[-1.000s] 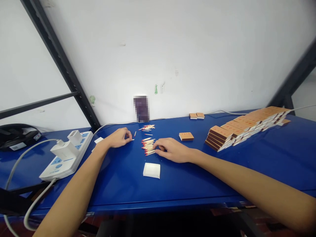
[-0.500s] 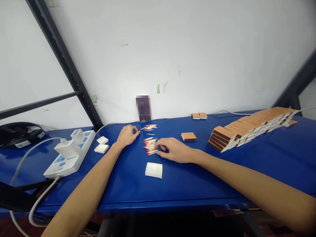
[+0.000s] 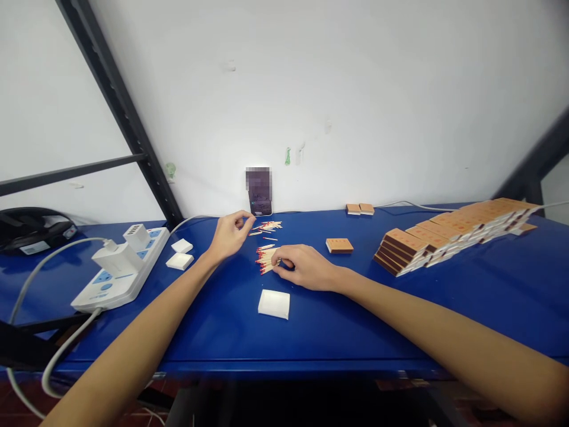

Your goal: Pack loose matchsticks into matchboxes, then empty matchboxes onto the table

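Red-tipped matches (image 3: pixel 265 258) lie in a rough bundle on the blue tabletop. Over their right ends my right hand (image 3: pixel 309 268) is curled, thumb and fingers closed on them. My left hand (image 3: pixel 231 232) hovers at the left of a farther match pile (image 3: pixel 272 226), thumb and forefinger pinched together; whether anything is between them is too small to tell. One loose match (image 3: pixel 268 238) lies between the two groups. Nearer to me is a white matchbox tray (image 3: pixel 274 303).
A closed matchbox (image 3: pixel 339 245) lies right of my right hand, before a large matchbox stack (image 3: pixel 402 246). Two matchboxes (image 3: pixel 360 209) sit by the wall. At left are white trays (image 3: pixel 179 261) and a power strip (image 3: pixel 133 284). A phone (image 3: pixel 260 193) leans on the wall.
My left hand has risen slightly away from the far matches. A match that was at its fingertips now lies beneath them. My right hand has slid left over the near bundle, drawing it closer together.
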The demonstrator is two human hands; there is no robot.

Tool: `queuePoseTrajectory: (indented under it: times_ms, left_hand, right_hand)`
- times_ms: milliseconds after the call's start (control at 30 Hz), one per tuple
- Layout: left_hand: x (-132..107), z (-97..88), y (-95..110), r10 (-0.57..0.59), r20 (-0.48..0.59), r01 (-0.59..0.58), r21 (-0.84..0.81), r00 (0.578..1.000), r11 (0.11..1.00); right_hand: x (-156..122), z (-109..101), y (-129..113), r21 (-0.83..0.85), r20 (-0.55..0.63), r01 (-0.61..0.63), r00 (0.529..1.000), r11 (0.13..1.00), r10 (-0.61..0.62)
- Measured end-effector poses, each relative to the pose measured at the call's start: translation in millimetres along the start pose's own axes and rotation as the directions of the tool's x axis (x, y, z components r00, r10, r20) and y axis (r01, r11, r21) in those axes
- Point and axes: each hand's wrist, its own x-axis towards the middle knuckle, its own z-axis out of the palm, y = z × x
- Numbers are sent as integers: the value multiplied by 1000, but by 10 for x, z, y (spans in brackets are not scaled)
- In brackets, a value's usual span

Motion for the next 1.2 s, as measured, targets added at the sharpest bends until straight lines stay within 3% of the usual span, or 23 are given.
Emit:
queuePoseTrajectory:
  times_ms: [67,133,233,300,367,500,633,700,833,1000,1200]
  left_hand:
    - [-49,-48,104,8,-9,-9,-76,1000,997]
    - [-89,-78,199,68,61,-63,-85,996,994]
    - [-138,-84,312,162,222,-189,106,961,976]
    - [-163,-66,362,118,293,-198,260,949,945]
    - [-177,-55,393,6,319,-129,366,948,922]
    - [-161,-120,442,-88,377,-105,462,922,881]
    - [-124,-232,490,-91,384,-68,380,919,922]
    - [-117,-259,490,-46,439,-108,320,897,941]
    - [-111,-288,447,14,601,-191,231,799,954]
    - [-131,-370,448,-37,756,-52,94,654,994]
    - [-278,-354,425,25,731,-22,-13,682,1000]
  right_hand:
    - [-11,-1,2,6,1,10,1000,1000,-10]
    - [-13,5,6,5,-2,9,1000,1000,-9]
    - [-5,14,13,7,-13,14,1000,1000,-13]
    - [-6,9,13,9,-9,13,1000,1000,-12]
    - [-24,-9,3,20,16,7,1000,1000,-7]
    - [-91,-59,-48,76,67,-1,998,997,-4]
    - [-106,-61,-75,121,55,-40,998,992,34]
    - [-80,-38,-64,140,34,-77,997,987,73]
    - [-22,6,-32,118,24,-90,996,989,87]
    - [-12,20,-22,72,32,-79,997,994,77]
    - [-3,37,-10,63,24,-80,997,995,79]
